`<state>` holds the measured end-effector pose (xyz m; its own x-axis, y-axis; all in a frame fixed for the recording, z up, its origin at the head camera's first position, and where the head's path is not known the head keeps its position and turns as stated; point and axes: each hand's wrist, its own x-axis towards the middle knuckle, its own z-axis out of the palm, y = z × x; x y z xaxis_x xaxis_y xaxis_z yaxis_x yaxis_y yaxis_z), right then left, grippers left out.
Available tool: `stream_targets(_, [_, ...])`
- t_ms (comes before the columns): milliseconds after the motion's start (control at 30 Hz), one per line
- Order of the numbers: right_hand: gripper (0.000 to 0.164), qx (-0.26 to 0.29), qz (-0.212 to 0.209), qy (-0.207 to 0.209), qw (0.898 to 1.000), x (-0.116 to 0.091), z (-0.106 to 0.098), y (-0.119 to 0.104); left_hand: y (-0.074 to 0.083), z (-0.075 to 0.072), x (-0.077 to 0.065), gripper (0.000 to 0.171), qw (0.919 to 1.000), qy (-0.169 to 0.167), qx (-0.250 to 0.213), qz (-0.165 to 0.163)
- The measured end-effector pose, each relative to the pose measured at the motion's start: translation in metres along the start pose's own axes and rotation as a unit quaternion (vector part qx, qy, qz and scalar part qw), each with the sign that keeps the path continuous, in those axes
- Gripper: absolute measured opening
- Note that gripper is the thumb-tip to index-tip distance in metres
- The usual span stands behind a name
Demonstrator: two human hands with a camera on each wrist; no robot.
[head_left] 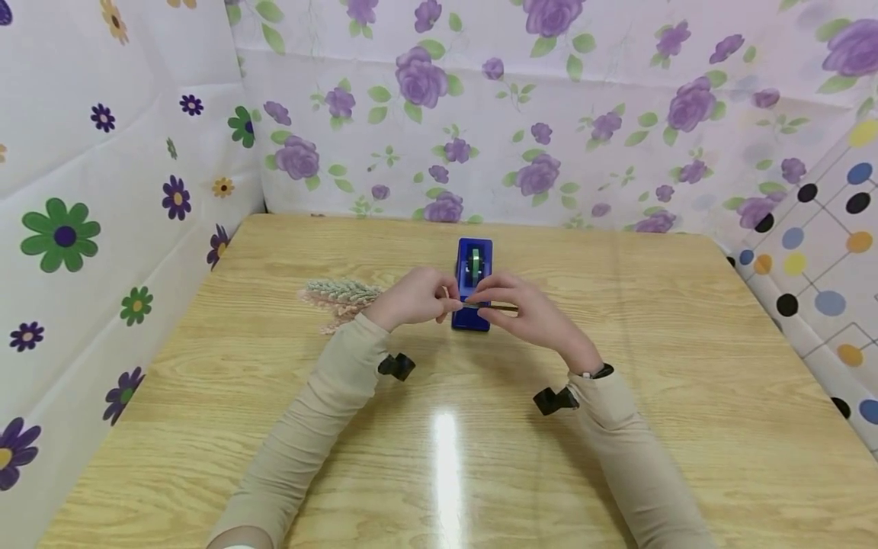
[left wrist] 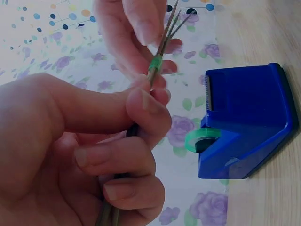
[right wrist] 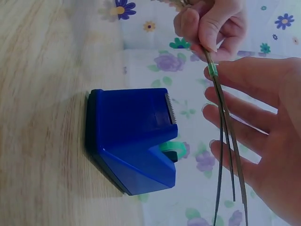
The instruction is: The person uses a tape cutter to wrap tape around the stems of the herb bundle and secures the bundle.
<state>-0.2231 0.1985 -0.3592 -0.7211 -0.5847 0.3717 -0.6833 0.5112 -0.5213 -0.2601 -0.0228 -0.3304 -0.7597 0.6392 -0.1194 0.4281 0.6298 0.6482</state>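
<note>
My left hand (head_left: 420, 296) grips a bunch of thin stems (left wrist: 116, 193), thumb and forefinger pinching them just below a band of green tape (left wrist: 155, 63). Pale green and pinkish flower heads (head_left: 341, 293) extend to the left beyond this hand. Past the band, the bare stem ends (right wrist: 230, 155) spread apart. My right hand (head_left: 521, 306) is beside these ends, its fingers mostly straight behind them, one fingertip right at the tape. Below both hands stands a blue tape dispenser (right wrist: 131, 117) with a roll of green tape (left wrist: 193, 140) and a toothed cutter.
The dispenser rests on a wood-grain table (head_left: 329, 457). Floral cloth (head_left: 480, 114) hangs behind the table's far edge, with patterned sheets along both sides. A small black camera (head_left: 396, 367) is worn on the left wrist, another (head_left: 554, 400) on the right.
</note>
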Motion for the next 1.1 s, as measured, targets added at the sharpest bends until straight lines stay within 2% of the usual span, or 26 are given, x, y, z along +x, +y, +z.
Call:
stream_targets(267, [0.012,0.008,0.062,-0.006,0.998,0.003,0.005,-0.005,0.005,0.001,-0.001,0.015,0.9997,-0.004,0.018,0.019])
stream_targets(500, [0.013,0.001,0.117,-0.056,0.992,0.005,0.005,-0.006,0.007,0.003,-0.001,0.014,0.9987,-0.015,0.037,0.033])
stream_targets(833, [0.023,0.026,0.132,-0.110,0.985,0.004,0.004,-0.004,0.001,0.001,0.000,0.016,0.9979,-0.017,0.044,0.043])
stream_targets(1100, [0.021,0.024,0.139,-0.145,0.979,0.001,-0.004,0.000,-0.008,-0.001,0.004,0.016,0.9989,-0.012,0.039,0.023])
